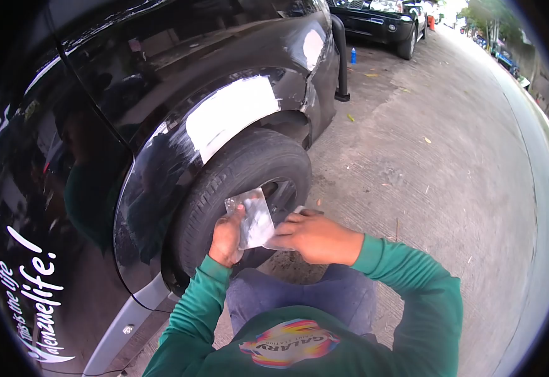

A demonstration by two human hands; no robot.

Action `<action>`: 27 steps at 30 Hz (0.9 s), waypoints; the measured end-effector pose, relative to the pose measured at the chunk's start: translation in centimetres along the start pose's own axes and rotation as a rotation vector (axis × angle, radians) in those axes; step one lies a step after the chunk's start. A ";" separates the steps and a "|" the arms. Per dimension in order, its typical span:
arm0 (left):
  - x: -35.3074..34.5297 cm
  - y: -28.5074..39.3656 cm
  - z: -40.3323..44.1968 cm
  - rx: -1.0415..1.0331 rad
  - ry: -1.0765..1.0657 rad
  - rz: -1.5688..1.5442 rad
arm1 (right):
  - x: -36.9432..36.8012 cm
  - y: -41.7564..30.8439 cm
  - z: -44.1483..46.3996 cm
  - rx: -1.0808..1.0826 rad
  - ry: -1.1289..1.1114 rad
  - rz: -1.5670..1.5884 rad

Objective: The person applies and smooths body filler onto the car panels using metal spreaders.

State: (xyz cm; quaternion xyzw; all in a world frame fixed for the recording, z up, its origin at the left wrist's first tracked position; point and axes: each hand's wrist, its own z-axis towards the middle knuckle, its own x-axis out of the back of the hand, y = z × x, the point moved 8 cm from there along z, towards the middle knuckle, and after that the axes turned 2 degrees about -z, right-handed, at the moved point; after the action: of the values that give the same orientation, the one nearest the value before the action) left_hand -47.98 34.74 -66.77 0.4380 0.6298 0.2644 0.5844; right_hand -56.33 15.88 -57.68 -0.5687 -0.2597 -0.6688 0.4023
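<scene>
Plate (pixel 259 221), white-smeared, clamped in left grip (pixel 225 239); right grip (pixel 317 236) curled tight on flat piece (pixel 280 243), partly hidden.

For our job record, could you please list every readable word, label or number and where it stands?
"This is the life": on the black car
"Valenzuelife!": next line, same car
"GALARY", fifth letter unsure: on the green shirt; the smaller line there is too blurred to read surely
Tire: no legible markings
</scene>
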 end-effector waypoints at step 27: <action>2.6 1.5 -1.9 0.083 -0.205 -0.289 | 1.1 10.5 -3.6 -0.495 0.733 0.316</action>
State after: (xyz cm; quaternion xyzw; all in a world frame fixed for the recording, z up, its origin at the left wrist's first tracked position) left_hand -49.31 38.09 -66.47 0.3914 0.6337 0.1053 0.6589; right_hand -49.57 7.06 -58.59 -0.4063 0.1565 -0.7980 0.4168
